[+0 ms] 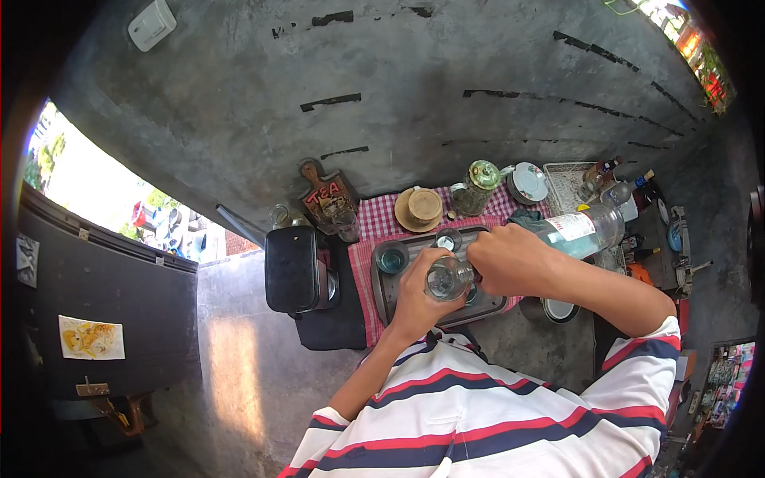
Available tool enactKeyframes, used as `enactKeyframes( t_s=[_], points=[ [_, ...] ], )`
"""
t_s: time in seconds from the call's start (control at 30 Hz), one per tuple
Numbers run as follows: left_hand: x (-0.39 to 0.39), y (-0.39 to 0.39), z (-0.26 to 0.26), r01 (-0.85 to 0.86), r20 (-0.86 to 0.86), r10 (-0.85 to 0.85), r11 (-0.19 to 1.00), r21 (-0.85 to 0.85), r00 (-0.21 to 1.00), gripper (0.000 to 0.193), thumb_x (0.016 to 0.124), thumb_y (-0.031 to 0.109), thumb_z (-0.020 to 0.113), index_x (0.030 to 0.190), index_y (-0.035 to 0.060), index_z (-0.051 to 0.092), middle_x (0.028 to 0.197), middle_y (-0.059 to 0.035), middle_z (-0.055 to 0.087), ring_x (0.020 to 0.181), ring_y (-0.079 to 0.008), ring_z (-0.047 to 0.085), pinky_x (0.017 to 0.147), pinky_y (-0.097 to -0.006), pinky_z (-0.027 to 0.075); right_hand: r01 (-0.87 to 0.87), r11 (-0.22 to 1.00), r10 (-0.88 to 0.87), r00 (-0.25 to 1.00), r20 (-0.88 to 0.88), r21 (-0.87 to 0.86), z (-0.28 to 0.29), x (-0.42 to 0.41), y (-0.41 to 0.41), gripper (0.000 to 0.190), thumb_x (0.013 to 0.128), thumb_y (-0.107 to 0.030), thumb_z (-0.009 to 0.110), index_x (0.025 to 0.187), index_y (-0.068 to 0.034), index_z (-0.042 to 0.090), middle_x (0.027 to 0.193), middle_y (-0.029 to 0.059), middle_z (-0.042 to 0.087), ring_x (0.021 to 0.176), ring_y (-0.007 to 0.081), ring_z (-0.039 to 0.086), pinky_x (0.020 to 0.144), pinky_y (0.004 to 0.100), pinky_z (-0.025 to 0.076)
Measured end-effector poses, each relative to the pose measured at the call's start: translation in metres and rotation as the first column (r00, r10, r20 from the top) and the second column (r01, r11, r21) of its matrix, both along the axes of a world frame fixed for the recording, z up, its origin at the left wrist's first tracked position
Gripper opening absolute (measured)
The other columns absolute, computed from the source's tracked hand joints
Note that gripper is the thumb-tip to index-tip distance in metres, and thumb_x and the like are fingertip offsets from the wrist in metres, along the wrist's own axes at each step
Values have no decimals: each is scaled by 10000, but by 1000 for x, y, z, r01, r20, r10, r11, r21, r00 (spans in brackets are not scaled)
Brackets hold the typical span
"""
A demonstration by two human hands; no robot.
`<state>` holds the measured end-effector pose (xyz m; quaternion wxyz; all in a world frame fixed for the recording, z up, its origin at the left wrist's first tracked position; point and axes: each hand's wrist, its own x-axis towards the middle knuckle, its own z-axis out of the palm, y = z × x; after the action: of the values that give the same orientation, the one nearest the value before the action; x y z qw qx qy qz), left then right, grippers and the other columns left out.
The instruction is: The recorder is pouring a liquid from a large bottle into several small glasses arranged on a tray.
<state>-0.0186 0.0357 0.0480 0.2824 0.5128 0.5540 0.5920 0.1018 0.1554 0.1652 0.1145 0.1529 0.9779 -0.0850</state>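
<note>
My left hand (418, 293) is wrapped around a clear drinking glass (445, 279) above a metal tray (387, 299). By its neck, my right hand (508, 263) grips a large clear glass bottle (603, 230) with a printed label, tipped nearly onto its side. The bottle's mouth end meets the rim of the glass; whether liquid flows is too small to tell. On the tray stand a wide glass (392, 258) at the left and a smaller glass (447, 240) behind my left hand. Another glass (471, 295) is partly hidden below my hands.
Behind the tray, a checked cloth (379, 218) carries a stacked wooden cup and saucer (423, 206), a green-lidded teapot (480, 185) and stacked plates (529, 182). Left are a black appliance (296, 269) and a painted board (327, 200). Bottles (621, 191) stand in a wicker tray (565, 179).
</note>
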Motion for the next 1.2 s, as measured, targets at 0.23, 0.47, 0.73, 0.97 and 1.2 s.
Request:
enactKeyframes(
  t_s=[0.23,0.47,0.73,0.97,1.2],
  points=[
    [0,0,0,-1,0,1,1000,-14,1000,565,613,59,829,1103,43,548,978,-110,603,925,-267,622,835,-361,480,11,1000,-10,1000,30,-8,0,0,0,126,635,-93,664,661,30,651,696,203,648,679,366,672,614,433,537],
    [1,-1,-4,-10,23,10,1000,-15,1000,561,616,61,827,1104,47,550,989,-111,607,930,-271,622,841,-365,481,-16,1000,16,1000,-17,18,-3,1,-1,127,637,-97,666,656,27,649,688,198,646,675,363,673,611,432,536],
    [0,-1,-5,-8,4,8,1000,-11,1000,568,615,58,823,1112,49,548,979,-108,607,930,-270,621,838,-367,479,-21,1000,20,999,25,18,1,-2,-2,98,636,-55,662,702,18,664,719,191,665,692,353,682,605,424,537],
    [-1,-1,-2,-20,9,20,1000,-10,1000,558,622,57,820,1109,45,548,972,-109,605,921,-263,622,829,-362,480,-29,999,29,1000,10,17,1,-3,-1,102,628,-51,663,704,17,666,721,192,665,691,354,681,608,420,540],
    [-2,0,-5,-17,34,18,1000,-20,999,556,627,65,823,1110,44,548,978,-108,605,920,-259,622,827,-362,481,-15,1000,15,1000,7,-12,1,-5,0,102,627,-54,663,696,22,662,722,199,663,698,363,680,622,431,541]
  ],
)
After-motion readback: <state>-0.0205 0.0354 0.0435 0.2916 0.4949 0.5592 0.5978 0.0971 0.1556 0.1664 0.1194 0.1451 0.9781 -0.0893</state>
